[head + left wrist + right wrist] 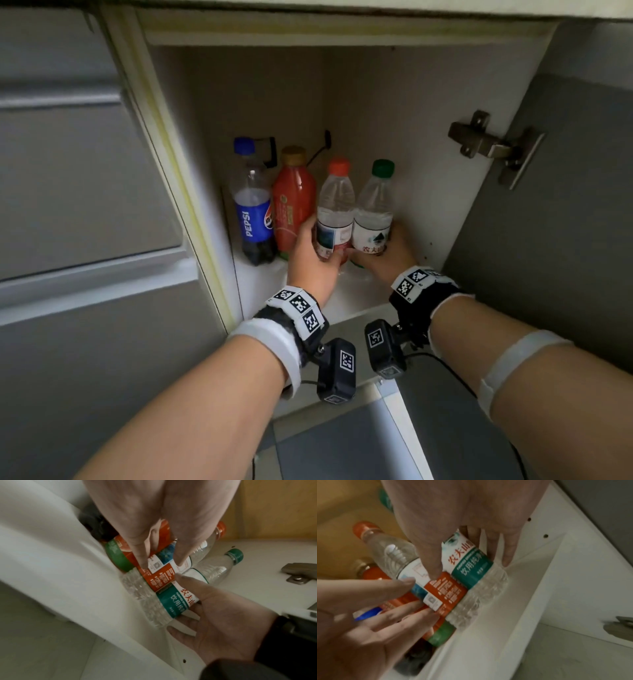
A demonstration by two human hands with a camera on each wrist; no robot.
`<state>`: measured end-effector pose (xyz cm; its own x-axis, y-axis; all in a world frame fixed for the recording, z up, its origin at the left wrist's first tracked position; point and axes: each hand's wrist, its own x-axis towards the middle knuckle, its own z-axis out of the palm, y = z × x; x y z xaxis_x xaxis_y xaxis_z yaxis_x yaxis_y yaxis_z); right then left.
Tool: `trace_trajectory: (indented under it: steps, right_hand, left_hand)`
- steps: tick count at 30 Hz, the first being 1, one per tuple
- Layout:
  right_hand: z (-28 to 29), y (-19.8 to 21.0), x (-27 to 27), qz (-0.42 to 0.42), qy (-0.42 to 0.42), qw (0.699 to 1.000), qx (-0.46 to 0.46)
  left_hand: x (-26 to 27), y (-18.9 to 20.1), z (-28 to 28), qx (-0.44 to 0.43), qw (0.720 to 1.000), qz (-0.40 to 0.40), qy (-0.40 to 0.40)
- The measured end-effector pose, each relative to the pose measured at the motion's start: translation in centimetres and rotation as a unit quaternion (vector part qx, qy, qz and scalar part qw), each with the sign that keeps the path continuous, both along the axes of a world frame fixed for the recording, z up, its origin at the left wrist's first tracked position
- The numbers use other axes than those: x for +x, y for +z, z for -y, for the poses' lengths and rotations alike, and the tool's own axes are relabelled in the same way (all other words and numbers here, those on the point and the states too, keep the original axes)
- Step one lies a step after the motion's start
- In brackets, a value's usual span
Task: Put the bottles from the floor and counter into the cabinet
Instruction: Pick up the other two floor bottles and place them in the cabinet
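Red-capped water bottle [335, 209] is gripped by the left hand [313, 263], green-capped water bottle [374, 212] by the right hand [387, 253]; both stand upright, touching, on the smooth white cabinet shelf [346, 291]. Pepsi bottle [253, 212] and orange drink bottle [294, 202] are packed left of the left hand. Open shelf remains right of the right hand, up to the side wall.

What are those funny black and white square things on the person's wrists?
Each bare forearm wears a black wrist strap topped with white tiles printed with black square-pattern markers. A small black box camera hangs under each wrist, also carrying a marker, with a thin black cable trailing off. White bands wrap the arms. There are no sleeves or gloves.
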<state>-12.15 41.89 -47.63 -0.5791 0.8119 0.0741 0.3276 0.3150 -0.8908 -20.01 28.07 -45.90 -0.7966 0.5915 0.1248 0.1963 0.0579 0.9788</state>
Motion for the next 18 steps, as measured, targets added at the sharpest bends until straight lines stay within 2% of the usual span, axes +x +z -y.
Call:
trace_trajectory:
  steps: [3,6,11,14,16,18]
  right_hand:
    - [0.7,-2.2,-0.8,0.027,-0.018,0.999,0.009]
    - [1.7,-1.8,-0.9,0.04,-0.054,0.998,0.01]
    - [2.2,-0.6,-1.7,0.085,-0.07,0.994,-0.001]
    - [1.9,-0.2,-2.2,0.094,-0.071,0.993,0.005]
    - [1.4,-0.1,-2.6,0.095,-0.061,0.994,0.004]
    - [1.2,0.2,-3.1,0.096,-0.056,0.994,0.0]
  left_hand:
    - [-0.7,-1.1,1.3,-0.052,0.995,0.038,0.08]
    - [-2.0,-1.6,2.2,-0.037,0.976,0.152,0.152]
    - [-2.3,-0.9,2.1,0.007,0.969,0.212,0.123]
    - [-1.9,-0.4,1.5,0.082,0.936,0.335,0.07]
    - [-1.7,-0.5,1.0,0.096,0.931,0.345,0.067]
    - [-2.1,-1.1,0.5,0.12,0.936,0.321,0.082]
